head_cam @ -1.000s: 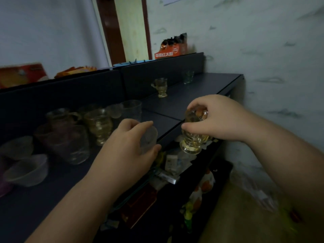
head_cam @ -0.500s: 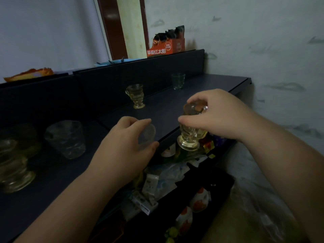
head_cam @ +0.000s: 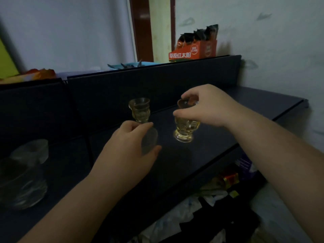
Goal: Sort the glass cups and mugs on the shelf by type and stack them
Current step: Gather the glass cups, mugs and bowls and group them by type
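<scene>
R hand [head_cam: 208,109] w/ amber mug [head_cam: 186,127], L hand [head_cam: 129,146] w/ clear cup [head_cam: 150,140]

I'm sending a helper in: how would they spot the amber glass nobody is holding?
Find the dark shelf under the orange box. The free amber glass stands by the back panel, just beyond the left hand. Its twin hangs from the right hand.

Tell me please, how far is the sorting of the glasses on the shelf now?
Little looks finished. One amber footed glass stands alone at the back of the dark shelf. In hand: the right hand grips a matching amber glass by its rim, beside the first; the left hand holds a small clear cup. Left: clear glassware at the far left, too dim to tell if stacked.
</scene>
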`<state>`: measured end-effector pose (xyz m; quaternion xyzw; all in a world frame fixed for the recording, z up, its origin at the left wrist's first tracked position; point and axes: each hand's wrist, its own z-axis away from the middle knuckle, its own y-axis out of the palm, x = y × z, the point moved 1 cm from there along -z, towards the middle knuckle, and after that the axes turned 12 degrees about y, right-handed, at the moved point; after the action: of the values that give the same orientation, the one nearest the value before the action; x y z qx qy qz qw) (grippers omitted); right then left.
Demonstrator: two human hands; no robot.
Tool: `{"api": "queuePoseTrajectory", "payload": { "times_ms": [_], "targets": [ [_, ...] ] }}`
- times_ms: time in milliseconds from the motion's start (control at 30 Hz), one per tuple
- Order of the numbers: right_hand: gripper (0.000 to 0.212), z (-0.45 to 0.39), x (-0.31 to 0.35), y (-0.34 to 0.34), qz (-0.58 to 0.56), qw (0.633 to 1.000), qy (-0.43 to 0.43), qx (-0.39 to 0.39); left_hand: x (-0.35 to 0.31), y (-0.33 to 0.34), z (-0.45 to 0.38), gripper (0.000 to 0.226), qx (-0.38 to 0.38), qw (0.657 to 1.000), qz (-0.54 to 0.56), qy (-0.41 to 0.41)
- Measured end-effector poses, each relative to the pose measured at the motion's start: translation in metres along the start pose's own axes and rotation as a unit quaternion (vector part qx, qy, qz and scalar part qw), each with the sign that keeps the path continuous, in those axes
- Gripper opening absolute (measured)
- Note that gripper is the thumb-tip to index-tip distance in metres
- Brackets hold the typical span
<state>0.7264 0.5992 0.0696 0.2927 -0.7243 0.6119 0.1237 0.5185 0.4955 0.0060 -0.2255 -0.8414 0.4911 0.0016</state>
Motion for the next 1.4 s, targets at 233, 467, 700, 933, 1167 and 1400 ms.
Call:
{"api": "queuePoseTrajectory", "payload": {
  "times_ms": [233,467,700,933,1167,1400],
  "targets": [
    [0.078,-0.106,-0.006,0.029,0.057,0.994,-0.077,0.058,0.005,0.024,-0.04,0.066,-0.004,0.997,-0.048,-0.063],
    [0.079,-0.177,-0.006,0.058,0.052,0.972,-0.177,0.147,-0.017,0.047,-0.071,0.065,-0.046,0.983,-0.103,-0.148],
    [0.087,-0.19,-0.009,0.07,0.016,0.95,-0.242,0.195,-0.048,0.065,-0.091,0.065,-0.065,0.965,-0.146,-0.209],
    [0.074,-0.194,-0.075,0.011,-0.008,0.946,-0.289,0.145,-0.072,0.087,-0.122,0.067,-0.051,0.961,-0.151,-0.227],
    [0.065,-0.187,-0.182,-0.051,0.07,0.954,-0.279,0.087,-0.107,0.124,-0.193,0.067,-0.021,0.979,-0.132,-0.157],
    [0.065,-0.195,-0.301,-0.105,0.136,0.975,-0.178,0.013,-0.144,0.188,-0.28,0.067,0.022,0.993,-0.095,-0.072]
  ]
}}
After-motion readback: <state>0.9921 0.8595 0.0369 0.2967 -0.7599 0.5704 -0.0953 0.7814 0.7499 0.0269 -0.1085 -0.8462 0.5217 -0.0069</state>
